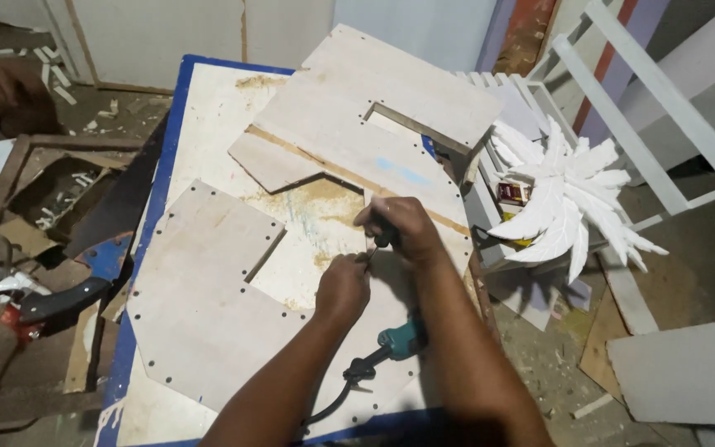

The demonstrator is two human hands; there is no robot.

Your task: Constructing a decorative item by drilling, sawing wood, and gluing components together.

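My right hand (pixel 399 228) is closed around a thin dark tool, its tip pointing down at the board. My left hand (pixel 343 285) is pinched shut on something small right beside that tip; what it is cannot be made out. Both hands work over a pale plywood panel (pixel 208 290) with a row of small holes along its edges. A teal power drill (pixel 403 339) with a black cord lies on the panel under my right forearm. A second notched plywood panel (pixel 357 124) lies further back on the blue-edged table (pixel 163 165).
A white carved feathered ornament (pixel 564 203) sits right of the table beside a white slatted frame (pixel 647 124). A small box (pixel 513 193) rests near it. A blue-handled tool (pixel 84 277) and cords lie left on the cluttered floor. White boards (pixel 688 372) lie at right.
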